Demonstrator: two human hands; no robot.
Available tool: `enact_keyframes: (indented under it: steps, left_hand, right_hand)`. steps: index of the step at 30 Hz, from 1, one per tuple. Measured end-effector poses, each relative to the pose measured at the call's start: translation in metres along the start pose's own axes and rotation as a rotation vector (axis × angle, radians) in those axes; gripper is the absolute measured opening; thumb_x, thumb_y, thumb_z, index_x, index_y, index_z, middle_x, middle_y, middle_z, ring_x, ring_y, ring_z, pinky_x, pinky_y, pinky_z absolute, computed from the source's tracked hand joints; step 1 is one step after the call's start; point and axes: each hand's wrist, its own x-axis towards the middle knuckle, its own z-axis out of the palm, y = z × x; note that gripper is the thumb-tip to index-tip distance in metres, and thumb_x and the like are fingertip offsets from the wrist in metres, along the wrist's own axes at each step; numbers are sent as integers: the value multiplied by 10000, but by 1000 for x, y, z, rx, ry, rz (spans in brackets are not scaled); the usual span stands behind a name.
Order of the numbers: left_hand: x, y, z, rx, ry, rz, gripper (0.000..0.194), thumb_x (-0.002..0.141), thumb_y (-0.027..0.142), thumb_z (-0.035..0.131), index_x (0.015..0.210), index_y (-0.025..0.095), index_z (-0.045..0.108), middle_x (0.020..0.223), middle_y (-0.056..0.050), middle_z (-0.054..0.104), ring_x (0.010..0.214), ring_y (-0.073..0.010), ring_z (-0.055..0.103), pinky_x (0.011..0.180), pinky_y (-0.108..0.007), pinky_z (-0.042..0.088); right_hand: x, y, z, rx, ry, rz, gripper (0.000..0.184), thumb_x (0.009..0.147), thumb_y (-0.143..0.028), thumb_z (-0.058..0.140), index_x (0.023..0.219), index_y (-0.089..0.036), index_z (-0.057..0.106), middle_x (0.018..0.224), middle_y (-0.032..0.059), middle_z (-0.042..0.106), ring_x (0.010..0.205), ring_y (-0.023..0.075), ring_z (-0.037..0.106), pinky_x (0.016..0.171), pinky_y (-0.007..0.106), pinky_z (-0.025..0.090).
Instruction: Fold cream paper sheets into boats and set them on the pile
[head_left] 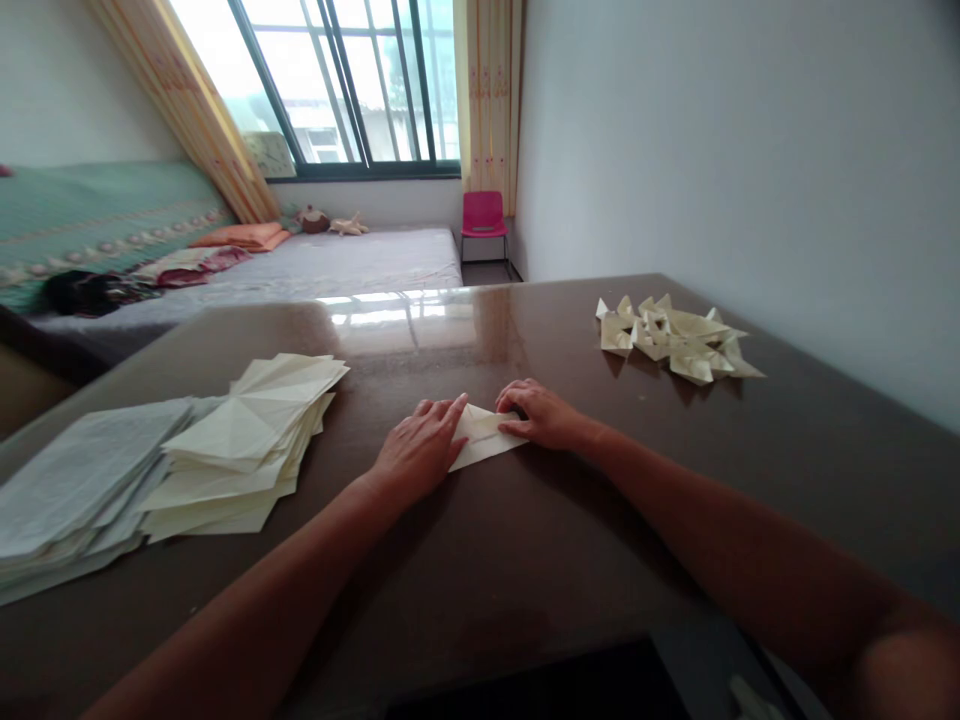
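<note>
A partly folded sheet of cream paper (pixel 486 446) lies on the brown table between my hands. My left hand (pixel 424 440) presses on its left end, fingers together and thumb on the near side. At the other end my right hand (pixel 546 414) pinches the paper between thumb and curled fingers. A small raised point of the fold shows between the hands. To the left is a stack of creased cream sheets (pixel 255 420). Several folded paper pieces with pointed corners (pixel 675 338) sit together at the far right.
Beside the cream stack lies a pile of greyish-white sheets (pixel 90 470). The glossy table (pixel 465 580) reaches towards a bed (pixel 375 260) and a pink chair (pixel 484 215) near the window. A white wall (pixel 750 150) runs along the right.
</note>
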Motion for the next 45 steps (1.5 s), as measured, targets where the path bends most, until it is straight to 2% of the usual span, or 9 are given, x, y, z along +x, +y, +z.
enact_keyframes:
  steps: [4,10,17,23,27,31,36,40,45]
  left_hand:
    - [2,-3,3,-63,-11,24,580,912,357,447,1440,164,306,1319,-98,539,1184,-276,462,972,-392,409]
    - [2,-5,5,-140,58,50,578,907,341,457,1441,172,311,1221,-100,571,1139,-254,483,952,-388,439]
    - [5,-5,4,-140,178,161,438,887,299,507,1316,209,508,1311,-81,513,1201,-256,405,1023,-414,391]
    - [12,-5,0,-189,140,75,257,876,347,510,1051,270,682,996,-47,628,995,-222,513,874,-348,446]
    - [17,-13,1,-293,67,-62,240,837,379,526,944,252,700,812,-20,640,797,-190,570,723,-297,436]
    - [20,-21,2,-469,-8,-176,280,800,426,546,843,199,705,615,8,596,603,-155,545,580,-261,394]
    - [21,-17,8,-923,34,-325,315,754,462,604,802,151,613,630,16,577,556,-117,520,474,-213,405]
    - [20,-2,10,-1351,54,-453,337,738,445,656,831,164,496,749,10,581,690,-131,591,540,-239,529]
    - [16,13,9,-1492,64,-490,300,803,406,620,863,166,450,807,0,569,745,-120,593,623,-286,578]
  right_hand:
    - [0,-4,-1,116,-7,-3,138,719,-208,698,826,-160,626,986,68,658,954,188,580,870,317,428]
    - [-1,-9,0,271,-5,119,101,753,-200,640,837,-165,596,776,4,643,713,129,589,663,240,443]
    - [0,-10,2,370,27,91,123,772,-190,614,877,-173,551,812,11,643,776,134,613,710,251,468]
    - [0,-12,4,431,29,126,195,771,-208,632,940,-174,539,824,9,657,760,131,628,709,258,481]
    - [1,-10,2,359,13,180,234,745,-218,664,948,-152,569,801,13,646,744,133,612,687,253,467]
    - [2,-8,0,382,12,190,230,751,-186,656,958,-145,565,825,19,648,759,125,612,701,248,469]
    - [3,0,3,467,49,221,317,800,-228,632,1081,-149,509,796,4,645,693,107,597,635,230,478]
    - [4,-1,7,702,40,302,343,840,-283,600,1112,-161,430,771,-1,621,625,107,596,519,214,502]
    - [3,-12,7,794,-31,380,393,758,-292,705,1019,-165,441,774,18,641,625,118,597,437,179,468]
